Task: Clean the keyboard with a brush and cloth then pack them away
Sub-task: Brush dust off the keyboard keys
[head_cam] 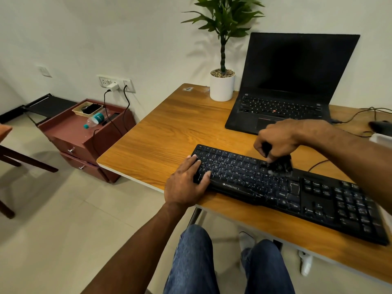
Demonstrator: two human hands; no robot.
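A black keyboard [275, 187] lies slantwise on the wooden desk [169, 132], its keys speckled with white dust. My left hand [186, 183] lies flat on the keyboard's left end, fingers straight over the keys. My right hand [277, 139] grips a black brush [280, 165] by its handle, and the bristles touch the upper key rows near the middle of the keyboard. No cloth is visible.
An open black laptop [286, 90] stands behind the keyboard, with a potted plant [222, 83] to its left. Cables [360, 115] and a dark object lie at the desk's right edge. A maroon drawer unit [84, 136] with a bottle stands on the floor to the left.
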